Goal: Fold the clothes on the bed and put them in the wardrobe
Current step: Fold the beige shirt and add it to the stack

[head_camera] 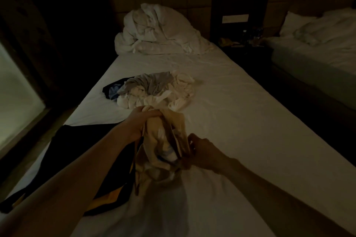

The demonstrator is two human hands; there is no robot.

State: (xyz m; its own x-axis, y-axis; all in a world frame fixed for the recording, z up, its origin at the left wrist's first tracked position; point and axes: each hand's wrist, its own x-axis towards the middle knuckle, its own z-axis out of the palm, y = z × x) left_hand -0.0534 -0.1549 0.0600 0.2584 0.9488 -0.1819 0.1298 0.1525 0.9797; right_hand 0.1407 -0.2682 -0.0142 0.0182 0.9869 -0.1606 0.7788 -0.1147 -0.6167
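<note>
I have my left hand point(141, 121) curled tight around the top of a cream garment point(169, 144), lifting it above the near part of the bed point(250, 121). My right hand point(202, 152) pinches its lower right edge. The clothes pile point(154, 90) lies just beyond, mid-bed; a dark garment point(77, 144) lies near left.

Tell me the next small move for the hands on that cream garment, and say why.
Probably draw the hands apart to spread the cream garment flat on the bed. The left hand grips its bunched top and the right hand pinches a lower edge, so it hangs crumpled and cannot be folded yet. The pile of clothes beyond waits unfolded.
</note>
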